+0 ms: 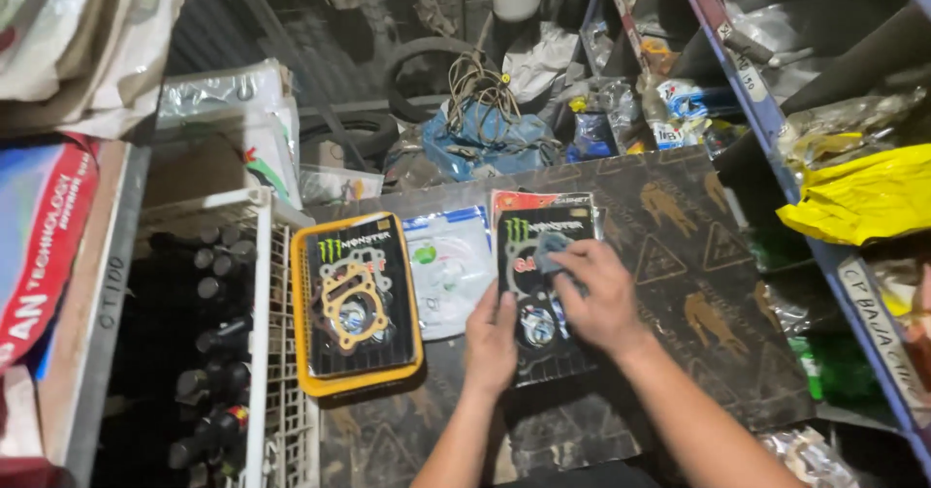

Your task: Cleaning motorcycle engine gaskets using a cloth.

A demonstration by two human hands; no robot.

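A cramped motorcycle spare-parts shop or storeroom: packaged gaskets (357,299) lie on a board table (698,284), a blue metal shelf (776,119) holds bagged parts, a white wire rack (260,352) is full of black parts, and tyres (427,61) and wiring (480,90) pile behind.

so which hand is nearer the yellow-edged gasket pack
Left. The left hand rests on the lower left edge of the black gasket pack, just right of the yellow-edged gasket pack. The right hand lies farther right, pressing a grey cloth onto it.
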